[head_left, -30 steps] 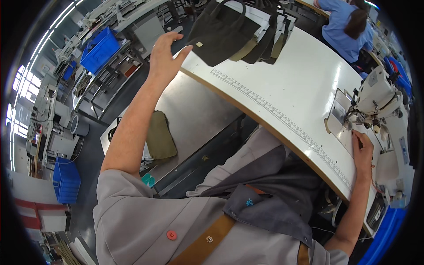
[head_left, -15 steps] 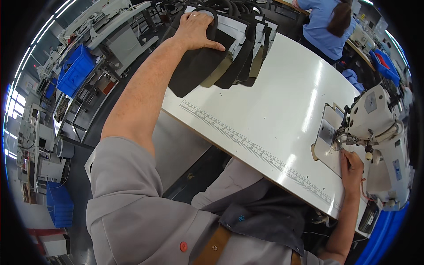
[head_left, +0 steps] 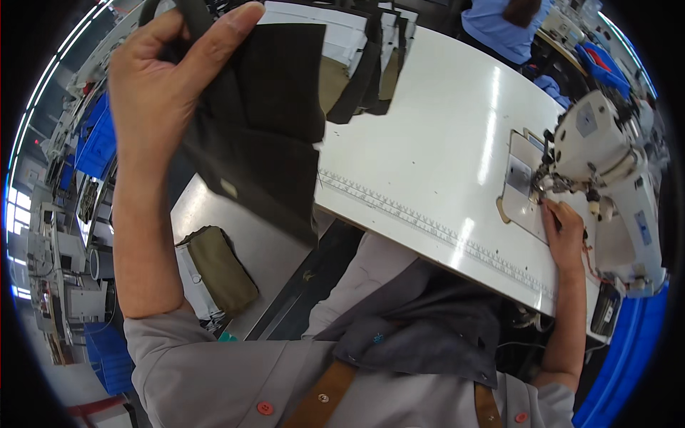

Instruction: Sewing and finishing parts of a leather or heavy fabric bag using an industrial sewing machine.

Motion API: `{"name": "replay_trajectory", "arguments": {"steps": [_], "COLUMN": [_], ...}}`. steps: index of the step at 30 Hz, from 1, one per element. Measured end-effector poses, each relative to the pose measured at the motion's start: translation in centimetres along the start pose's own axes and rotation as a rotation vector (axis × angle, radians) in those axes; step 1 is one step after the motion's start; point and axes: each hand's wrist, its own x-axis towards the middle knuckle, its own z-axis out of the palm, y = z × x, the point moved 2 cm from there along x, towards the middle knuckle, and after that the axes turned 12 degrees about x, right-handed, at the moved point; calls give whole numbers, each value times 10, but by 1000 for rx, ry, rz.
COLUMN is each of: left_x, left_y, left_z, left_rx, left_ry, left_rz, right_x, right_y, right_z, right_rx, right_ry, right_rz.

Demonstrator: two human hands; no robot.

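My left hand [head_left: 160, 82] is closed on a dark fabric piece with a looped strap [head_left: 267, 100], raised off the table's left end. The cloth hangs down past the table edge, and a small pale tab shows on it. A stack of dark, olive and white fabric pieces [head_left: 349, 78] lies behind it. At the right, my right hand [head_left: 566, 230] rests beside the needle of a white sewing machine [head_left: 596, 135]. Thumb and forefinger are pinched together at the metal needle plate [head_left: 523, 171]; whatever they hold is too small to make out.
The white tabletop [head_left: 435, 143] has a printed ruler [head_left: 407, 210] along its near edge. Below left, a folded olive and white fabric piece [head_left: 225, 271] lies on a metal surface [head_left: 207, 207]. A person in blue [head_left: 499, 28] sits beyond the table. Blue bins [head_left: 96, 139] stand left.
My left hand has lifted the dark fabric piece from the stack and drawn it left and nearer. The folded olive piece below has come into view. My right hand stays at the needle.
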Motion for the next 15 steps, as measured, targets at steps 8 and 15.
{"name": "replay_trajectory", "arguments": {"steps": [8,15], "left_x": [-46,-78], "left_y": [133,132], "left_z": [81,265], "left_rx": [-326,102], "left_ry": [-682,-319], "left_rz": [50,489], "right_x": [-4,-11], "right_y": [2,15], "right_z": [-1,-10], "right_rx": [7,6], "right_ry": [65,106], "right_rz": [5,-115]}}
